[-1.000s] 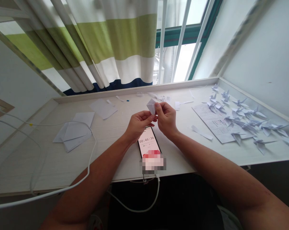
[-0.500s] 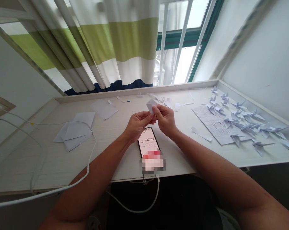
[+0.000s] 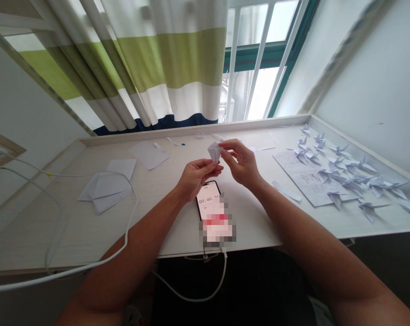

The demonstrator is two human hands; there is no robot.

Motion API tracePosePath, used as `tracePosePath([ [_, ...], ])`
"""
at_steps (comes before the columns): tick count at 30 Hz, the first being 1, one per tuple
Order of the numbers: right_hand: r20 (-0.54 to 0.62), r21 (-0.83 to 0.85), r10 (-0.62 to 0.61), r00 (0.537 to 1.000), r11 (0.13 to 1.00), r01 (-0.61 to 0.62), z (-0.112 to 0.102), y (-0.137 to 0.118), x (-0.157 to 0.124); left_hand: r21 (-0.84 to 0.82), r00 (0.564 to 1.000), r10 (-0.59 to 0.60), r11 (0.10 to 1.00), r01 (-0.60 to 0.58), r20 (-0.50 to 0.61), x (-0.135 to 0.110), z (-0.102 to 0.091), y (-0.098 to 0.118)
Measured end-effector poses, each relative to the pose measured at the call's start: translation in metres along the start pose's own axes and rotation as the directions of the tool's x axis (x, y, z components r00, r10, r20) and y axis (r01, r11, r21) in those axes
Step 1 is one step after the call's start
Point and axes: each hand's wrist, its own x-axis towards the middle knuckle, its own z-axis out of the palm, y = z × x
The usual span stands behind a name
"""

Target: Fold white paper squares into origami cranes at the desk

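Observation:
A small white folded paper (image 3: 214, 151), kite-shaped with visible creases, is held up above the table. My left hand (image 3: 197, 177) pinches its lower point between thumb and fingers. At its right corner, the index finger and thumb of my right hand (image 3: 240, 160) close on the edge, the other fingers curled loosely. Below my hands lies a phone (image 3: 208, 201) with a running timer on its screen, its lower part pixelated.
Several white paper cranes (image 3: 347, 174) stand at the right, some on a printed sheet (image 3: 307, 181). Loose paper sheets (image 3: 112, 181) lie at the left. A white cable (image 3: 132, 213) crosses the table (image 3: 167, 226) and my left forearm. Paper scraps (image 3: 286, 191) are scattered about.
My right hand has shifted up and right, from the paper's lower part to its right corner, and its fingers have opened out. The left hand keeps its pinch.

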Motion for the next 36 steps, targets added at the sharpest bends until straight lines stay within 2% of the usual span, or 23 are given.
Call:
tracePosePath([
  [4,0.037,0.014,0.019,0.999,1.000,-0.020,-0.002,0.001,0.002,0.012,1.000,-0.011,1.000,0.011,0.013,0.000,0.000,0.000],
  [8,-0.004,0.052,0.095,0.995,0.994,-0.094,0.000,0.005,0.003,0.035,1.000,-0.023,0.999,0.023,0.012,0.000,-0.001,-0.001],
  [13,-0.053,0.102,0.138,0.989,0.986,-0.132,0.004,0.004,0.002,0.049,0.999,0.023,0.999,-0.024,0.026,0.000,-0.001,-0.004],
  [20,-0.091,0.086,0.139,0.986,0.988,-0.131,0.008,0.003,0.000,0.119,0.997,0.073,0.990,-0.074,0.016,0.000,0.000,-0.005],
  [28,-0.100,-0.043,0.072,0.992,0.996,-0.077,0.007,0.002,-0.001,0.147,0.998,0.067,0.987,-0.066,-0.003,0.001,-0.001,-0.005],
  [36,-0.109,-0.106,0.038,0.993,0.993,-0.050,0.012,0.001,-0.003,0.252,0.988,0.155,0.955,-0.154,0.015,0.004,-0.006,-0.012],
])
